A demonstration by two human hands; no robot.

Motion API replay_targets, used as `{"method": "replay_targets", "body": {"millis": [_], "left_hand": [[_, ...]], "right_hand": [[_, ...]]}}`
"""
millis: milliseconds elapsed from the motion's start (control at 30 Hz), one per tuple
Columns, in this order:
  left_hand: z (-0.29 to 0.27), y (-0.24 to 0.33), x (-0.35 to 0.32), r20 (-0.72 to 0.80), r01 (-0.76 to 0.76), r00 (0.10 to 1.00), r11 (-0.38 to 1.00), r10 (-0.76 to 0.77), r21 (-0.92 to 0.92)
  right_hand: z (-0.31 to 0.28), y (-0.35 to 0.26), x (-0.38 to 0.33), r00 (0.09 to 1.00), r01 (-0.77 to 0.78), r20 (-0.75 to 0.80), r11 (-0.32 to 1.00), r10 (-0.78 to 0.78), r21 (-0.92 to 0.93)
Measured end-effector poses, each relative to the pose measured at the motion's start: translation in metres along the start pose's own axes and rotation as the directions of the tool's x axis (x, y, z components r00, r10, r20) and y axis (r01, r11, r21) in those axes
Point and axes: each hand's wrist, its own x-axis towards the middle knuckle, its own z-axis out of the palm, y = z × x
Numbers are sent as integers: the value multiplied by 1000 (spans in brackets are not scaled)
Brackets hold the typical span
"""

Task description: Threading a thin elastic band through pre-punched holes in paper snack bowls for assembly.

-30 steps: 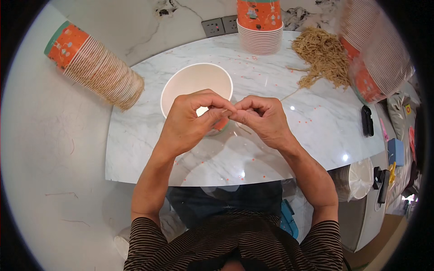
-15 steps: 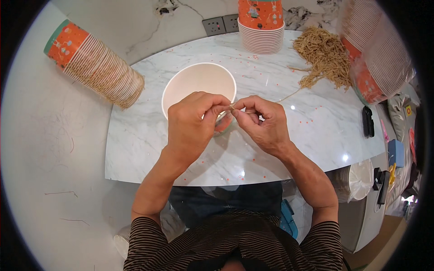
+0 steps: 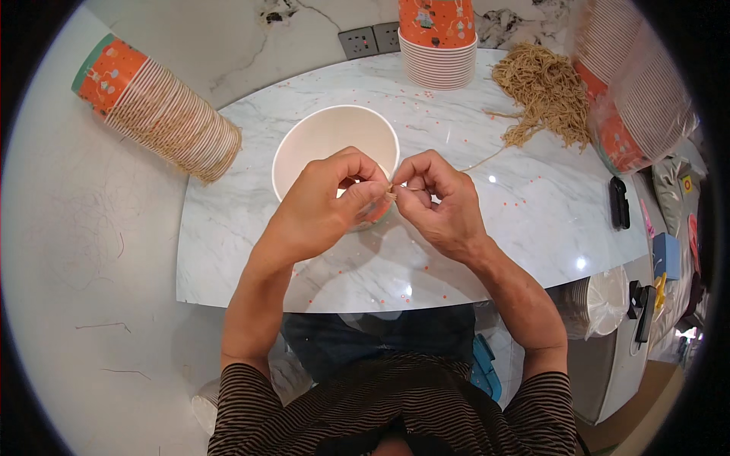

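A large paper tub (image 3: pixel 319 140) with a white inside stands at the middle of the table, its orange and green outside partly showing below my fingers. At its near right rim my left hand (image 3: pixel 315 205) is closed in a pinch on a short piece of tan cord (image 3: pixel 391 191). Facing it, my right hand (image 3: pixel 447 205) is closed too, thumb and fingertips pressed on the same cord. The fingertips almost meet, and they hide how the cord runs there. From behind my right hand a strand (image 3: pixel 487 159) trails toward a tangled cord pile (image 3: pixel 536 87).
On the left lies a long stack of orange tubs (image 3: pixel 163 114) with cord along it. Another tub stack (image 3: pixel 439 61) stands at the back, and bagged tubs (image 3: pixel 639 114) at the right. A black object (image 3: pixel 620 204) lies near the right edge. Small orange bits dot the marble-patterned table (image 3: pixel 243 251).
My left hand has turned and its wrist has shifted slightly left; a short tan cord end now shows between the fingertips. My right hand and the tub have barely moved.
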Motion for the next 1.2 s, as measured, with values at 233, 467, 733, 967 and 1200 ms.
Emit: {"method": "replay_targets", "body": {"millis": [233, 467, 733, 967, 1200], "left_hand": [[-4, 0, 4, 75, 120, 991, 986, -112, -120], [2, -3, 6, -15, 93, 995, 992, -94, -84], [-2, 3, 2, -50, 104, 993, 993, -106, -50], [-4, 3, -2, -99, -15, 995, 998, 9, -58], [2, -3, -3, -99, -66, 993, 998, 68, 16]], "right_hand": [[-6, -2, 0, 995, 95, 19, 989, -94, -113], [-8, -5, 2, 993, 115, 21, 983, -114, -140], [-13, -5, 3, 999, 36, -31, 995, -39, -94], [-22, -12, 6, 989, -148, -45, 972, 143, -181], [-26, -8, 11, 954, -300, 25, 945, 299, 133]]}}
